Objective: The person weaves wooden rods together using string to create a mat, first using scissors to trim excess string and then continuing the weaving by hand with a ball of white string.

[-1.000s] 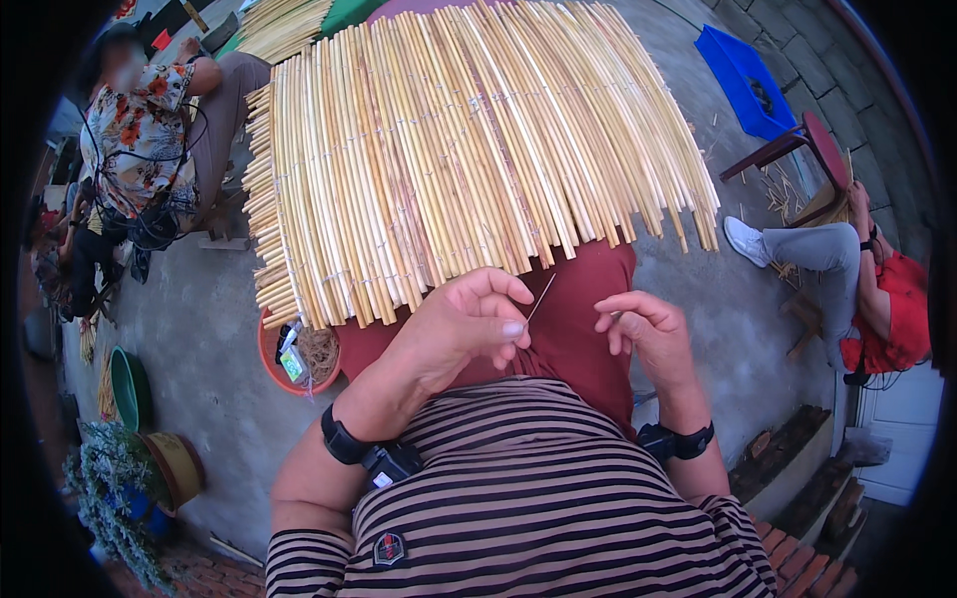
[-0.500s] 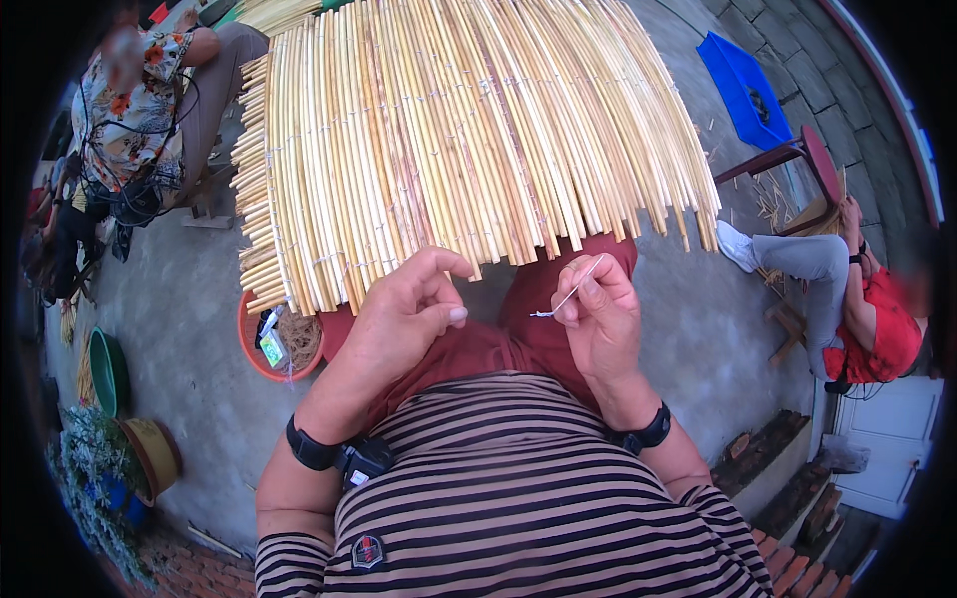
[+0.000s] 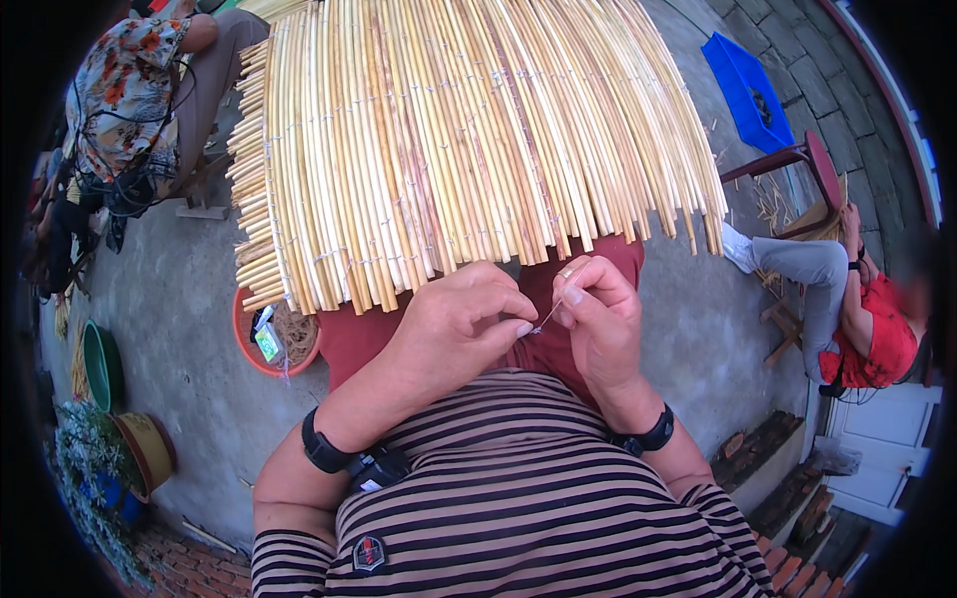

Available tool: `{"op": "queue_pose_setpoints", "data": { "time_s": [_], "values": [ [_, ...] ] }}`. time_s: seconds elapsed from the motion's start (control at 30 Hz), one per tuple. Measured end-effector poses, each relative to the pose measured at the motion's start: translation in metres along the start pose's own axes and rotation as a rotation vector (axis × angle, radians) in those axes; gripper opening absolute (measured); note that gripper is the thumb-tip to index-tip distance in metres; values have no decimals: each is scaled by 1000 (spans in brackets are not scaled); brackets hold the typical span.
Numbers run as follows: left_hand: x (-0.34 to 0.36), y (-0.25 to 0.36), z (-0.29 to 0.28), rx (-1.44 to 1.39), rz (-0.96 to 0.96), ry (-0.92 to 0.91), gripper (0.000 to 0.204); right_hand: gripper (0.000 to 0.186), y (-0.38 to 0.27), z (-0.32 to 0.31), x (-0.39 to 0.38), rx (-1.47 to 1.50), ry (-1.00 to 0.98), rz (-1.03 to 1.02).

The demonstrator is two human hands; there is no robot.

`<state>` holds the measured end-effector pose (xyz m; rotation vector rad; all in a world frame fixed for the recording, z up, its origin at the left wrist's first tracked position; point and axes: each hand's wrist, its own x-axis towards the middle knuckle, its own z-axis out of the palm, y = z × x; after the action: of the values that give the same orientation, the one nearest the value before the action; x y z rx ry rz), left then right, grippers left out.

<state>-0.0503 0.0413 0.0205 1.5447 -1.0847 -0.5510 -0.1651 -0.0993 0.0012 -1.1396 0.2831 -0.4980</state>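
A mat of pale straw-coloured stalks (image 3: pixel 469 140), bound in rows with thin thread, spreads out in front of me over my knees. Just off its near edge, my right hand (image 3: pixel 605 317) pinches a thin needle (image 3: pixel 551 316) between thumb and forefinger, its lower end pointing left. My left hand (image 3: pixel 454 324) meets that end, thumb and forefinger pressed together at a small bit of whitish thread (image 3: pixel 537 330). Whether the left fingertips grip the thread or the needle's end is too small to make out for certain.
Left of my knees stands an orange basin (image 3: pixel 242 324) holding brown fibre and a small packet. A green basin (image 3: pixel 103 364) and a potted plant (image 3: pixel 95 448) are farther left. One person (image 3: pixel 130 100) sits at upper left, another (image 3: pixel 867 329) at right, near a blue crate (image 3: pixel 738 90).
My left hand has moved right to the needle's lower end, its fingertips now beside my right hand's. The right hand stays nearly in place; the needle's visible part looks shorter.
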Motion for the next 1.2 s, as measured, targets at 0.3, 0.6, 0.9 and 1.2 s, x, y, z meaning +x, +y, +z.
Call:
{"op": "queue_pose_setpoints", "data": {
  "time_s": [0.3,0.6,0.9,1.2],
  "values": [
    [1,-6,3,31,-28,-24,11,7,2,2,0,-106,8,-23],
    [-2,-12,2,95,-26,-58,9,5,3,7,-1,-179,-37,3],
    [-4,-19,-3,-251,-359,237,5,4,1,4,0,-79,-20,122],
    [-6,-15,0,-125,-155,14,9,3,4,6,0,-56,-11,110]
  ]
}}
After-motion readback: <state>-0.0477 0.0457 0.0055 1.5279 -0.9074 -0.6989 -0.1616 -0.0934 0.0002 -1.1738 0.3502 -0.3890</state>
